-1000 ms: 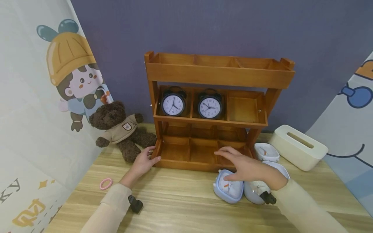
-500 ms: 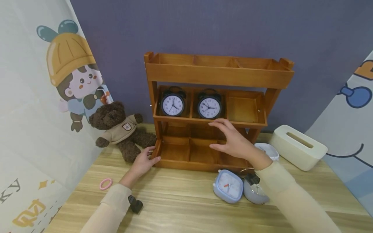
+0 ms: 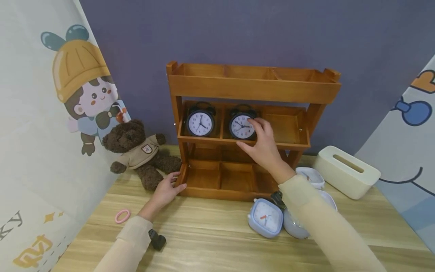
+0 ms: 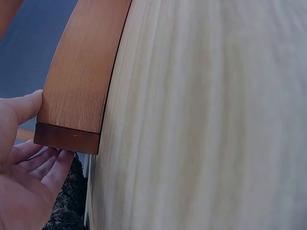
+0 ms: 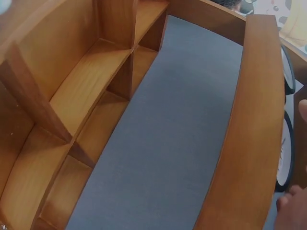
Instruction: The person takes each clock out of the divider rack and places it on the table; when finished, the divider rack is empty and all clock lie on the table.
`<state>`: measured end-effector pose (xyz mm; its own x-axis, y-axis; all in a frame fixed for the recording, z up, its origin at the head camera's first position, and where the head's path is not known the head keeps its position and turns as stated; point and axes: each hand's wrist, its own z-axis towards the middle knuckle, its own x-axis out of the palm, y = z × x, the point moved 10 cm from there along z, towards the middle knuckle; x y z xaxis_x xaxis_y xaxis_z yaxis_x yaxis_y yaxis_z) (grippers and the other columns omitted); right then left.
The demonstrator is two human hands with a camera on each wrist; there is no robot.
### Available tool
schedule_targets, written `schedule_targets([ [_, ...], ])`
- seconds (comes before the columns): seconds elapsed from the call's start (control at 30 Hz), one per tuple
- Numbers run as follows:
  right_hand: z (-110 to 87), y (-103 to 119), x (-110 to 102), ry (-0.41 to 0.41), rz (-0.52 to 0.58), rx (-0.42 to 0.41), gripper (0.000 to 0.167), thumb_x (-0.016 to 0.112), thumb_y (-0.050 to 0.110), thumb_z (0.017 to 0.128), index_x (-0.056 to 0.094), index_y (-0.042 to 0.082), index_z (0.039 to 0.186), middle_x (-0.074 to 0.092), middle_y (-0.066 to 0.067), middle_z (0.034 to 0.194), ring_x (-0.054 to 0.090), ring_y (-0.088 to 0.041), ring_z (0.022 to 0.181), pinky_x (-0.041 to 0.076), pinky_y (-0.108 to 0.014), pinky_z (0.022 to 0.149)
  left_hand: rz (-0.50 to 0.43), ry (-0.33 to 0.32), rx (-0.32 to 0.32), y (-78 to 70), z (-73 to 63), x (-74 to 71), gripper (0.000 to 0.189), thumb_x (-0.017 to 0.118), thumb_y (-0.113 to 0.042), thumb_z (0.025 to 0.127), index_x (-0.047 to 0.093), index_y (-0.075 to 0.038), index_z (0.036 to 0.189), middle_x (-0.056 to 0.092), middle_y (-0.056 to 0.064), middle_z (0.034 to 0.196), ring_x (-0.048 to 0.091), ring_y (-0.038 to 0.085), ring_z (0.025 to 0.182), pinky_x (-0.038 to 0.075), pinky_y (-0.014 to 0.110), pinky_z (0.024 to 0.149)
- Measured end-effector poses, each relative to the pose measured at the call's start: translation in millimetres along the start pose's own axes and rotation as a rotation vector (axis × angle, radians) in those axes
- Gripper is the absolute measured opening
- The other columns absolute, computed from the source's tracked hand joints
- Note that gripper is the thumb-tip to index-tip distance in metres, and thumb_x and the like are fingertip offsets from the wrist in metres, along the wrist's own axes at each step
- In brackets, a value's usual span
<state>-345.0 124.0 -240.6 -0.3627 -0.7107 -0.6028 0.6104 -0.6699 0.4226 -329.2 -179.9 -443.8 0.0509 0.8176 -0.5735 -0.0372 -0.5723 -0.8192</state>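
Note:
A brown wooden three-tier rack (image 3: 255, 89) stands against the dark wall. Two black twin-bell alarm clocks sit in its middle tier: a left clock (image 3: 199, 124) and a centre clock (image 3: 239, 129). My right hand (image 3: 266, 149) reaches to the centre clock, fingertips over the right part of its face and thumb extended at the tier's front edge. In the right wrist view, part of that hand (image 5: 291, 211) shows beside a clock rim (image 5: 286, 155). My left hand (image 3: 165, 192) holds the rack's lower left corner, thumb and fingers on two sides of the board (image 4: 79, 72).
A blue square alarm clock (image 3: 266, 218) lies before the rack, beside a rounded pale clock (image 3: 295, 224) partly under my right sleeve. Further right are a white clock (image 3: 310, 177) and a cream tissue box (image 3: 346, 172). A teddy bear (image 3: 141, 155) and pink ring (image 3: 122, 216) are left.
My right hand has risen leftward from above the blue clock, past the lower tier, to the centre black clock. The left hand has stayed at the rack's corner.

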Motion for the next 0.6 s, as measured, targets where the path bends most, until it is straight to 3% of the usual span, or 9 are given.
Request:
schedule_targets([
  [0.3,12.8,-9.2,8.9,-0.073,-0.031,0.142,0.080,0.086,0.031,0.076,0.047,0.004,0.141,0.031,-0.021,0.143,0.032,-0.038,0.129,0.035,-0.053,0.102,0.000,-0.005,0.001,0.0,1.5,-0.1,0.061,0.066,-0.019,0.095,0.039,0.001,0.146,0.039,0.028,0.145,0.043,0.046,0.127,0.044,0.054,0.097],
  [0.6,17.7,-13.1,17.1,-0.056,-0.101,0.236,0.088,0.085,0.039,0.075,0.041,0.008,0.146,0.029,-0.020,0.144,0.034,-0.038,0.129,0.036,-0.053,0.102,0.000,0.001,0.001,-0.1,0.7,0.2,0.060,0.066,-0.019,0.095,0.039,0.001,0.146,0.039,0.028,0.145,0.043,0.045,0.127,0.044,0.054,0.097],
])
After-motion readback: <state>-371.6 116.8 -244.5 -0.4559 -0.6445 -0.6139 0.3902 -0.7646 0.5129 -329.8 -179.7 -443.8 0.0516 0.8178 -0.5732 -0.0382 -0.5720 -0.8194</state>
